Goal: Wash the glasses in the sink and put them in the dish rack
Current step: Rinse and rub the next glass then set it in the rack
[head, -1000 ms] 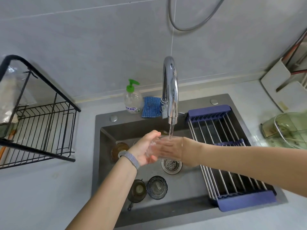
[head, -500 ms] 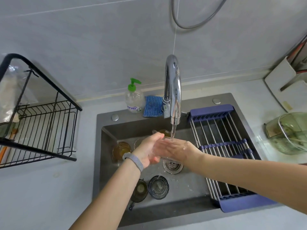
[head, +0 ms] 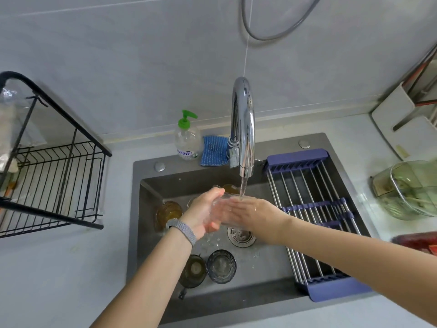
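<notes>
One clear glass, gripped by left hand, now sits under the tap stream mid-sink; right hand, fingers straight, has slid across it. Rinse ongoing; dish rack unloaded.

The clear glass in the grip is see-through, smooth and wet. Right above the grip, the tap is shiny metal, bright like a mirror. Under the grip, the sink is dark grey and dull, not shiny. Left of the grip stands an amber glass, and nearer than the grip a grey-blue glass with bumpy sides. Right of the grip, the roll-up rack has shiny metal rods and matt blue plastic ends. Far left, the dish rack is matt black wire.
</notes>
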`<state>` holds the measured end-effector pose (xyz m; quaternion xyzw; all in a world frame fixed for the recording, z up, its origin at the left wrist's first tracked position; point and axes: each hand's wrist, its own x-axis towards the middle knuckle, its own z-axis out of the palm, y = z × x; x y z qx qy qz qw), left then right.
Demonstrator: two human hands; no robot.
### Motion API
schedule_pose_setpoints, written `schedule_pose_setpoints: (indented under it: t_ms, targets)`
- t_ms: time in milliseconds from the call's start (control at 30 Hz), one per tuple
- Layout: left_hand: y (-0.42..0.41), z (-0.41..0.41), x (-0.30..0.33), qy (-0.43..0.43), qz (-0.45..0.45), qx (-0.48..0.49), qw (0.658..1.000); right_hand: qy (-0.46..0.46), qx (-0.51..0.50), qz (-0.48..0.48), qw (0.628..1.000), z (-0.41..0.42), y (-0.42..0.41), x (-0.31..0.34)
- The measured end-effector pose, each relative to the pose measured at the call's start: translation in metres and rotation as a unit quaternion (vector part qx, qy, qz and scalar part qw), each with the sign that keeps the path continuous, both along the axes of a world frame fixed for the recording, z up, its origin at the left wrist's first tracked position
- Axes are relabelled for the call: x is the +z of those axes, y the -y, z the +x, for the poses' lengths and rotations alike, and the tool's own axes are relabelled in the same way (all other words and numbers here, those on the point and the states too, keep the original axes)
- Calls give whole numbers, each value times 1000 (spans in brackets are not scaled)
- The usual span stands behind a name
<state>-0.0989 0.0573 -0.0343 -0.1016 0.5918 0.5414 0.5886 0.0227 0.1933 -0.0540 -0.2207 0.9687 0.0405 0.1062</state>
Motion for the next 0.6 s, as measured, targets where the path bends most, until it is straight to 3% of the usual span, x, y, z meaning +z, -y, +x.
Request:
schedule_pose_setpoints:
  t_ms: [100, 200, 233, 267, 367, 400, 500, 600]
  targets:
    - [10, -5, 11, 52, 34, 31, 998, 7, -111, -263, 958, 1, -8, 8]
    - [18, -9, 16, 80, 14, 81, 993, 1, -239, -352, 905, 23, -6, 17]
    - [21, -11, 16, 84, -5, 98, 992, -6, -296, -397, 869, 31, -5, 17]
    - [24, -12, 14, 84, -22, 112, 990, -16, -364, -464, 807, 37, -2, 18]
    - [26, -8, 13, 106, -10, 112, 988, -24, -509, -660, 552, 37, 6, 12]
    - [24, -6, 11, 117, 8, 101, 988, 18, -522, -683, 511, 30, 9, 12]
    - [14, 6, 15, 111, 25, 41, 993, 161, -537, -666, 493, 7, 10, 12]
    - [3, 15, 25, 35, -25, -6, 999, 196, -556, -683, 430, -4, 13, 16]
